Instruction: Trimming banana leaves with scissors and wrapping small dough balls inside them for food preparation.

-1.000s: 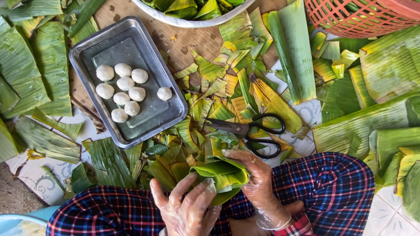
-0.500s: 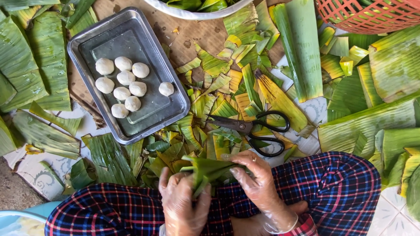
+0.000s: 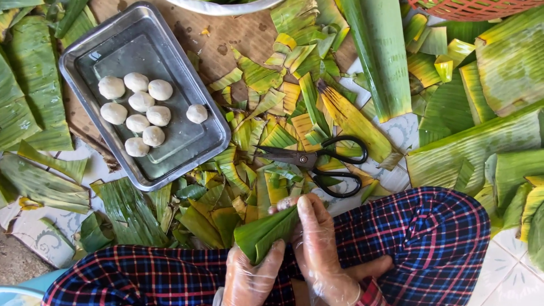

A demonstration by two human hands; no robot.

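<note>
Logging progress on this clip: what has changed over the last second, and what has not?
The banana leaf piece, open and cupped a second ago, is now folded into a tight cone. The left hand grips its lower end; the right hand presses its side. The scissors, tray and dough balls stayed put.

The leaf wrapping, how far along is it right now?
Done: leaves are cut, judging by the trimmings around the scissors. No finished parcel shows in view. In hand: the left hand and right hand, both gloved, fold one green leaf into a cone-like wrap. Left: nine dough balls lie unwrapped in the metal tray.
</note>
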